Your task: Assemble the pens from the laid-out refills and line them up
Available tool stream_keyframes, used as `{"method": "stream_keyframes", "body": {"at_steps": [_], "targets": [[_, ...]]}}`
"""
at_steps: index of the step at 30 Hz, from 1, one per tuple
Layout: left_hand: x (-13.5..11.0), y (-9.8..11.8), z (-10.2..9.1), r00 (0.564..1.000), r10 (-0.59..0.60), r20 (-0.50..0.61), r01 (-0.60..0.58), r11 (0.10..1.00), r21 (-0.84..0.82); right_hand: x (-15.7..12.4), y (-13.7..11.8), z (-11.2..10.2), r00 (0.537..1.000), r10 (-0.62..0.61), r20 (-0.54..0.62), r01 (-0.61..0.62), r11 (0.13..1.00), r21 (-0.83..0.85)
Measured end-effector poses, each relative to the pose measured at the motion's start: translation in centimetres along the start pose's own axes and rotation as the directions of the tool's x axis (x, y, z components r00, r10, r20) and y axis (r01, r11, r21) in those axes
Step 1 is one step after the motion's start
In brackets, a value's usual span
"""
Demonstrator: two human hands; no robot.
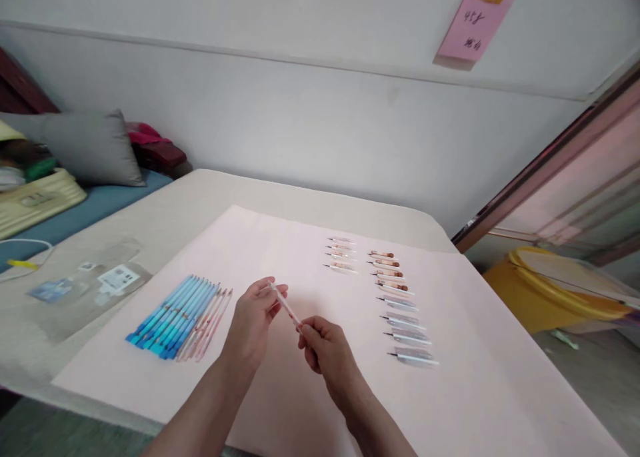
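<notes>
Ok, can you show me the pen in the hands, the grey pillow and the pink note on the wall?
Pen point(286, 306): head view, middle of its barrel.
Grey pillow point(95, 150): head view, middle of its front.
Pink note point(472, 30): head view, middle of the paper.

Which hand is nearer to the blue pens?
Left. The left hand is to the right of the blue pens, beyond the pink pens; the right hand is farther right.

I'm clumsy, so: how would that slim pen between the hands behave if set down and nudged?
The pen is probably stiff: it looks straight between left hand and right hand. Its slim body suggests little weight, and its tube-like shape might roll.
</notes>
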State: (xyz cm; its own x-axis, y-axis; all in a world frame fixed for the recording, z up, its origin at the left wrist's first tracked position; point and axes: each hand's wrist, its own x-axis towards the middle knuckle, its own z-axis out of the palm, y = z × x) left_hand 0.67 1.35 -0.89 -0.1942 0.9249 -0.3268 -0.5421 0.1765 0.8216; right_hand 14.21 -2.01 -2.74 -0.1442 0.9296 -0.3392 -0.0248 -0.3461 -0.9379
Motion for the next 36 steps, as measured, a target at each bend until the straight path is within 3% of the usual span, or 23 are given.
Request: {"method": "stream_keyframes", "body": {"at_steps": [7, 12, 20, 28, 32, 36], "targets": [[0.6, -0.6, -0.5, 0.997, 0.043, -0.067, -0.038, 0.996, 0.08, -0.1, 0.1, 0.1, 0.997, -0.072, -0.007, 0.071, 0.987, -0.143], [0.5, -0.4, -0.5, 0.997, 0.055, -0.045, -0.053, 0.998, 0.041, 0.1, 0.8, -0.2, 0.981, -0.195, -0.011, 0.186, 0.95, -0.252], [0.3, -0.4, -0.2, 0.995, 0.103, 0.013, -0.104, 0.99, 0.092, -0.2, 0.7, 0.3, 0.999, -0.033, 0.03, 0.035, 0.996, -0.078], [-0.2, -0.5, -0.1, 0.993, 0.053, 0.104, -0.063, 0.993, 0.099, -0.1, 1.3, 0.1, 0.991, -0.11, -0.074, 0.087, 0.96, -0.265], [-0.1, -0.4, -0.1, 0.996, 0.08, 0.027, -0.083, 0.985, 0.153, -0.2, 1.2, 0.2, 0.98, -0.176, -0.09, 0.136, 0.931, -0.339], [0.2, -0.4, -0.4, 0.996, 0.083, -0.011, -0.08, 0.986, 0.146, -0.3, 0.9, 0.4, 0.995, -0.094, -0.022, 0.087, 0.97, -0.225]]}}
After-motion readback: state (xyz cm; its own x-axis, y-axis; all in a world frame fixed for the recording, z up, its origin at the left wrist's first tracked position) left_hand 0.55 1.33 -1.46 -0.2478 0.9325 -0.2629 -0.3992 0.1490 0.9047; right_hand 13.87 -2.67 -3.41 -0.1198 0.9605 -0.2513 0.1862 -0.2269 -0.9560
